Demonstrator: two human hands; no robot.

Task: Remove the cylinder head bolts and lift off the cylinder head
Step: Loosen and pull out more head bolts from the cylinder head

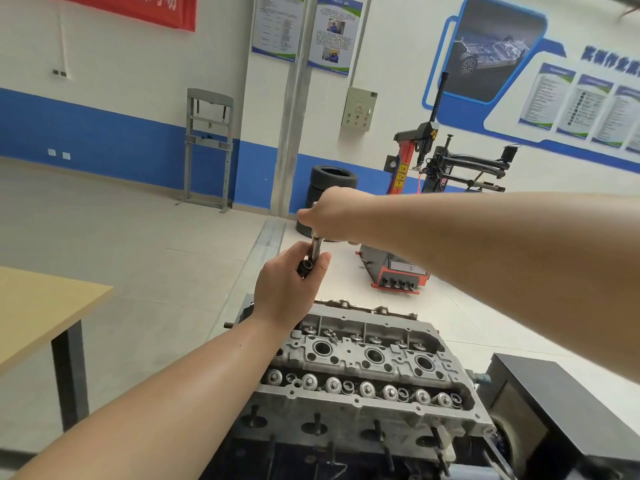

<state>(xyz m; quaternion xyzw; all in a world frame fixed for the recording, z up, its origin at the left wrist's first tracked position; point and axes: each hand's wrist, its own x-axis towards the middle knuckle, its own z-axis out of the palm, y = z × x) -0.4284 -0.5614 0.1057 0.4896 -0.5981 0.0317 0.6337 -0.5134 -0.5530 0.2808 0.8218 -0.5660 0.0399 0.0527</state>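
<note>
No text is clear enough to read: the wall posters (341, 34), red banner (138, 8) and yellow machine stickers (401, 174) are all blurred.

Hidden inside the right hand (332, 216): most of the ratchet handle (316, 244); covered by the left hand (287, 289): the cylinder head's (363, 368) far-left corner; cut off by the frame's edge: the engine block below, the wooden table (41, 313) at left; too blurred to read: the wall posters (332, 32).

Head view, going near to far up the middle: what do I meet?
Cylinder head → left hand gripping the socket → right hand gripping the ratchet → stacked tires by the wall.
</note>
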